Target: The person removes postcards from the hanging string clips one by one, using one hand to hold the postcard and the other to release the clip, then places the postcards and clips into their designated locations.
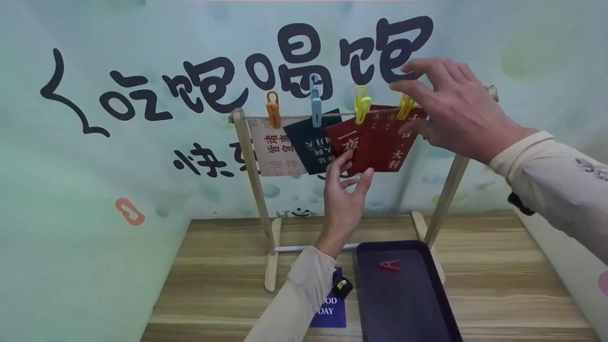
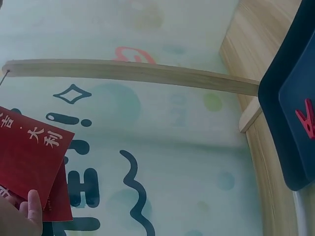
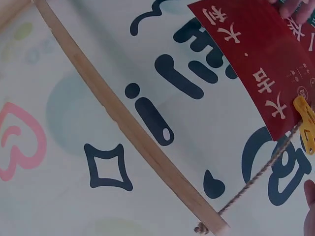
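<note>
In the head view my left hand [image 1: 344, 202] is raised at the lower edges of two overlapping red cards, its fingertips against them and its thumb extended. The front red card [image 1: 380, 147] hangs tilted from the rope, and the other red card [image 1: 339, 135] shows at its left. A yellow clothespin [image 1: 362, 107] sits at the upper left of the cards. Around another yellow clothespin [image 3: 307, 125] at the upper right, my right hand [image 1: 456, 102] is spread, thumb and fingers apart. The right wrist view shows that clothespin on the card's edge and rope, with fingers beside it.
Left along the rope [image 3: 256, 179], a blue clothespin [image 1: 316, 107] holds a dark green card [image 1: 306, 147] and an orange clothespin [image 1: 273, 111] a beige card [image 1: 270, 161]. A wooden frame [image 1: 254, 190] carries the rope. Below are a dark tray [image 1: 403, 304], a red clothespin [image 1: 390, 265] and a blue card [image 1: 335, 316].
</note>
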Action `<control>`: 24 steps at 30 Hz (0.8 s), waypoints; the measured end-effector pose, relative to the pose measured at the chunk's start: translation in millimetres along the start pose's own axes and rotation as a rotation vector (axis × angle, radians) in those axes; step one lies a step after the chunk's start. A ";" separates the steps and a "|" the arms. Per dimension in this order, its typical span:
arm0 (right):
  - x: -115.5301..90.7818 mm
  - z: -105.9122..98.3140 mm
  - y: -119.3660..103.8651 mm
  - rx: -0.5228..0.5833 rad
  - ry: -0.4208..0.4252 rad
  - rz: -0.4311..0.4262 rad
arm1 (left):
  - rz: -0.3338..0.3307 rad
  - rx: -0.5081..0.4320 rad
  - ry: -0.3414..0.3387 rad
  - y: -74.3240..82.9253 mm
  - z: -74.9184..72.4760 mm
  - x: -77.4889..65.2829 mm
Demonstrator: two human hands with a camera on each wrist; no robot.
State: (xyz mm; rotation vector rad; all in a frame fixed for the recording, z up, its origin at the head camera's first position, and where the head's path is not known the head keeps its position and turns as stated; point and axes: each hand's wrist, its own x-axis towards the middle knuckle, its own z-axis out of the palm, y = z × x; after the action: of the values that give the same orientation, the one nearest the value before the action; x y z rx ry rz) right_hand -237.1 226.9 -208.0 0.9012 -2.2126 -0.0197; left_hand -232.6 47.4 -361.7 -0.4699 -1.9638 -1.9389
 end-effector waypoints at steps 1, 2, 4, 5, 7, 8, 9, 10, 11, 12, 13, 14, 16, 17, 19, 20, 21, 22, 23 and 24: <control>1.8 -0.8 0.3 0.008 -0.017 0.010 | -0.019 -0.011 0.000 0.2 -0.3 0.9; 3.6 -1.6 0.5 0.008 -0.037 0.017 | -0.039 -0.028 -0.004 0.7 -0.7 1.9; 7.4 -3.0 1.0 0.010 -0.068 0.026 | -0.085 -0.070 -0.016 5.8 -2.1 2.5; 9.2 -3.7 1.3 0.012 -0.083 0.032 | -0.105 -0.087 -0.024 8.4 -2.7 2.8; 12.3 -4.8 1.9 0.016 -0.116 0.047 | -0.136 -0.107 -0.035 14.4 -3.7 3.1; 13.5 -5.5 2.5 0.015 -0.133 0.056 | -0.145 -0.113 -0.035 17.5 -4.0 3.2; 14.7 -6.1 3.0 0.013 -0.153 0.066 | -0.154 -0.113 -0.032 20.4 -4.0 3.0; 15.6 -6.6 3.7 0.009 -0.171 0.075 | -0.158 -0.107 -0.027 21.3 -3.6 3.3; 16.2 -7.4 4.5 0.003 -0.189 0.085 | -0.161 -0.103 -0.020 21.9 -3.0 3.5; 16.5 -8.2 5.5 -0.001 -0.204 0.094 | -0.163 -0.099 -0.015 22.4 -2.1 3.5; 16.7 -9.1 6.7 -0.007 -0.217 0.101 | -0.168 -0.100 -0.006 22.5 -1.0 3.6; 16.6 -10.2 7.9 -0.009 -0.225 0.105 | -0.174 -0.102 0.002 22.2 0.3 3.5; 16.4 -11.3 9.5 -0.012 -0.237 0.114 | -0.166 -0.096 0.018 13.0 3.1 4.7; 16.3 -11.4 9.9 -0.009 -0.240 0.118 | -0.162 -0.091 0.025 8.1 3.9 5.5; 16.3 -11.3 10.2 -0.002 -0.245 0.125 | -0.161 -0.082 0.042 -1.0 5.2 7.0; 16.6 -11.3 10.1 0.000 -0.243 0.125 | -0.158 -0.078 0.048 -5.5 5.3 7.8; 17.0 -11.2 10.0 0.000 -0.244 0.127 | -0.154 -0.076 0.051 -9.6 5.2 8.7; 17.5 -11.1 9.8 0.000 -0.244 0.126 | -0.160 -0.079 0.052 -9.9 4.8 9.0; 18.2 -11.2 9.6 0.003 -0.246 0.124 | -0.166 -0.084 0.054 -10.5 4.0 9.4; 19.1 -11.5 9.3 0.003 -0.250 0.123 | -0.171 -0.090 0.055 -10.8 3.4 9.7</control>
State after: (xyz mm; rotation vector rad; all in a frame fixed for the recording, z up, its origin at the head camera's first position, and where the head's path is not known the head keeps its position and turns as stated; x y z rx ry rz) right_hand -244.5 225.1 -185.1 0.7983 -2.4971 -0.0750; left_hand -246.2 50.6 -366.8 -0.2749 -1.9446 -2.1275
